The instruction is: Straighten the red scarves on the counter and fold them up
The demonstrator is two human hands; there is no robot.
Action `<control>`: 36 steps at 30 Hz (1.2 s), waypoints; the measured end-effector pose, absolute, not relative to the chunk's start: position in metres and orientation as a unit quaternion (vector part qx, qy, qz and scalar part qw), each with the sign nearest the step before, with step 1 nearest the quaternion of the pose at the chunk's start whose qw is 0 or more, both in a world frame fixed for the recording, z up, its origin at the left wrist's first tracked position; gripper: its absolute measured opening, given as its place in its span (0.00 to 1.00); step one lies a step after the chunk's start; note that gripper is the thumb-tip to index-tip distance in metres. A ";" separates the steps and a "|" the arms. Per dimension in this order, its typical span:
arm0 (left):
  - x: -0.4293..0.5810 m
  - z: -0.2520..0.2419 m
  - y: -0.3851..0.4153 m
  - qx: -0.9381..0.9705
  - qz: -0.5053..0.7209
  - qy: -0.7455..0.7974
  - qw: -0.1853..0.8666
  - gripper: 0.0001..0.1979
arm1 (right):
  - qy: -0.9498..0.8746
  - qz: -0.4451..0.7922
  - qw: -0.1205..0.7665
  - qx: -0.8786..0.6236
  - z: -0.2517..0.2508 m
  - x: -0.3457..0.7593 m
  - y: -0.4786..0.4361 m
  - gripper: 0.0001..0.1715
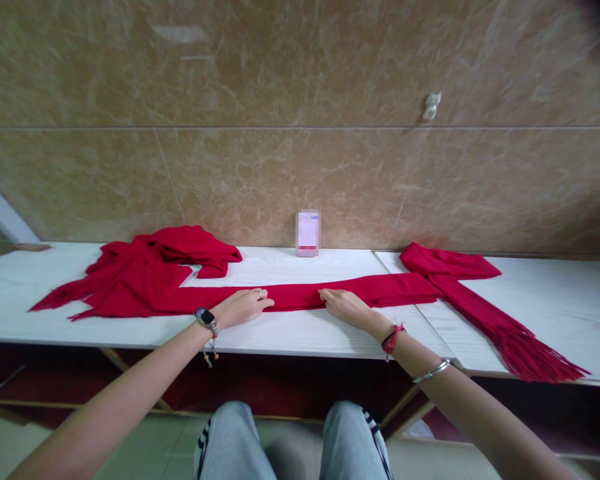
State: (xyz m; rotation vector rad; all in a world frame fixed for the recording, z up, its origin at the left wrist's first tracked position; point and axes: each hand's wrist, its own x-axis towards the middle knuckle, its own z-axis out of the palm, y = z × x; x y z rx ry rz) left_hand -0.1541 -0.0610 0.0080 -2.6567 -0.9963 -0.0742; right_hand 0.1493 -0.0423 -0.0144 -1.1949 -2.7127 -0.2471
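Observation:
A long red scarf (295, 297) lies across the white table in a narrow, flat strip. On its left part rests my left hand (241, 307), palm down, with the fingers bent together on the cloth. My right hand (347, 309) is a short way to the right, thumb and fingertips pinched at the strip. Fingertips of both hands are partly hidden. At the left end, loose red cloth (150, 270) is bunched up with fringed points. To the right, a folded red scarf (485, 310) ends in a long fringe; whether it is a separate piece, I cannot tell.
A phone (308, 232) with a blurred screen leans upright against the tan tiled wall (260, 167). A small white cat-shaped hook (432, 107) is on that wall. The white tabletop (290, 337) has a seam at right. My knees (353, 427) are below its front edge, before open shelves.

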 end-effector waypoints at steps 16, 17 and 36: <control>-0.152 0.011 -0.075 -0.927 -0.077 -0.365 0.034 0.08 | -0.952 -0.132 0.076 -0.264 -0.030 0.158 -0.027 0.20; -0.150 0.013 -0.075 -0.926 -0.077 -0.368 0.033 0.08 | -0.952 -0.127 0.076 -0.269 -0.028 0.157 -0.027 0.20; -0.117 -0.001 -0.062 -0.896 -0.012 -0.443 -0.040 0.21 | -0.936 0.036 0.023 -0.349 -0.007 0.132 -0.059 0.29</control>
